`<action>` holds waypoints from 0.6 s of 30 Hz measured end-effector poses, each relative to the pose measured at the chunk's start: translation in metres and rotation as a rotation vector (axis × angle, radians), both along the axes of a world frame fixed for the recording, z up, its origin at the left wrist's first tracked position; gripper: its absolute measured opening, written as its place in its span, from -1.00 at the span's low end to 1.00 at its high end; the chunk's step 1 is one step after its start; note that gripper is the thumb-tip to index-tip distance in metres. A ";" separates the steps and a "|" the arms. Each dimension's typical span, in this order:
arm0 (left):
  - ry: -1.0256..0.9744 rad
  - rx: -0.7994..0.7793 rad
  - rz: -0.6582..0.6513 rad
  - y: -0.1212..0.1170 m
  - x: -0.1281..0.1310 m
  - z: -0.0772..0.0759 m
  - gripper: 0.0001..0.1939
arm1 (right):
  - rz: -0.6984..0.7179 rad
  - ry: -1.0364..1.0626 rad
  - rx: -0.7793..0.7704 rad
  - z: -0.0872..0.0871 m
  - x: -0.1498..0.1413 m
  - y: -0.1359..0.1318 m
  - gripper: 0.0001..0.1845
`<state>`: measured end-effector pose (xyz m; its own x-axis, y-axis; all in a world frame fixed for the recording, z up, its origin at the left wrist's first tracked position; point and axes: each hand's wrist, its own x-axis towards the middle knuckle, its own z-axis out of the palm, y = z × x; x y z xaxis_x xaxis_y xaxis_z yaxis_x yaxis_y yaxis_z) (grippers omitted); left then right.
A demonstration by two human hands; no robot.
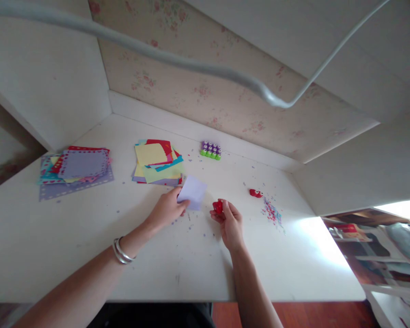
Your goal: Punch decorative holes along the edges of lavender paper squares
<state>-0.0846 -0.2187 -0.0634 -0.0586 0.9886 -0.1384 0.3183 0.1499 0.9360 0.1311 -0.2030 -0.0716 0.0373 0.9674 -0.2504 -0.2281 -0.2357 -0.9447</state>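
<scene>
My left hand (171, 204) pinches a pale lilac sheet of paper (193, 191) by its left edge, holding it above the white table. In my right hand (230, 223), just to the right of the sheet, is a small red craft punch (217, 207), gripped between thumb and fingers. Paper and punch are apart. A pile of plain coloured paper (154, 155) lies beyond my left hand. Farther left sits a stack of sheets with punched patterns along their edges (84, 165). Two red punches (256, 193) stand together to the right of my right hand.
Several purple and green punches (211, 150) stand in rows near the back ledge. Paper confetti (272, 213) is heaped at the right, with loose bits scattered over the white table (150, 273). A white cable (177, 58) hangs across the upper view. Side panels bound the table.
</scene>
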 end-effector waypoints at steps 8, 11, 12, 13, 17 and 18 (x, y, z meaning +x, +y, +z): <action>0.290 0.175 0.044 0.001 0.003 -0.012 -0.56 | 0.005 0.151 -0.133 0.006 0.001 0.000 -0.61; 0.449 0.243 0.109 -0.002 0.004 -0.011 -0.43 | 0.014 0.174 -0.141 0.007 0.001 0.000 -0.61; 0.496 0.256 0.136 -0.003 0.005 -0.009 -0.42 | 0.018 0.181 -0.144 0.007 0.001 0.000 -0.61; 0.530 0.272 0.156 -0.006 0.006 -0.006 -0.45 | 0.022 0.187 -0.145 0.007 0.000 0.000 -0.61; 0.509 0.422 0.005 -0.017 0.014 0.003 -0.71 | 0.030 0.166 -0.119 0.006 -0.006 -0.004 -0.63; 0.476 0.453 -0.061 -0.019 0.017 0.005 -0.72 | 0.032 0.150 -0.108 0.005 -0.008 -0.005 -0.63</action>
<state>-0.0674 -0.2377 -0.0588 0.0474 0.9465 0.3192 0.7082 -0.2572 0.6575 0.1228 -0.2077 -0.0667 -0.0382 0.9348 -0.3531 -0.3549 -0.3430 -0.8697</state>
